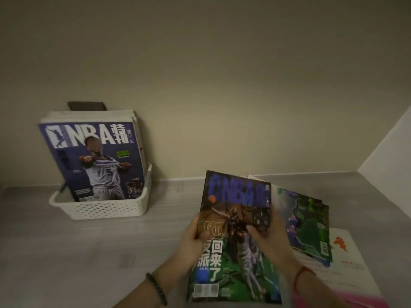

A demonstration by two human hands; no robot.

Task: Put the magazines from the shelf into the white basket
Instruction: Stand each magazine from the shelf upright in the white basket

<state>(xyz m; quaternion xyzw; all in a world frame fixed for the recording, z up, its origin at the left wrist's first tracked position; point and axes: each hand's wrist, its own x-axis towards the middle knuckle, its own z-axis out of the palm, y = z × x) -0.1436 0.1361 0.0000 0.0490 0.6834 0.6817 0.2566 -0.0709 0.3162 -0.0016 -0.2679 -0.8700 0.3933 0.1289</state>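
Observation:
A white perforated basket [106, 208] stands on the grey shelf at the left, against the back wall. Several magazines stand upright in it, the front one a blue NBA cover [93, 161]. At the lower middle I hold a green and dark NBA magazine [233, 247] lifted off the shelf. My left hand [195, 238] grips its left edge and my right hand [269, 234] grips its right edge. Behind my right hand a green-covered magazine [309, 223] lies on the pile on the shelf.
A white sheet with an orange figure [340, 247] and a pink-edged page lie flat at the lower right under the pile. The side wall [389, 156] closes the shelf on the right. Bare grey shelf surface [89, 252] lies between the basket and my hands.

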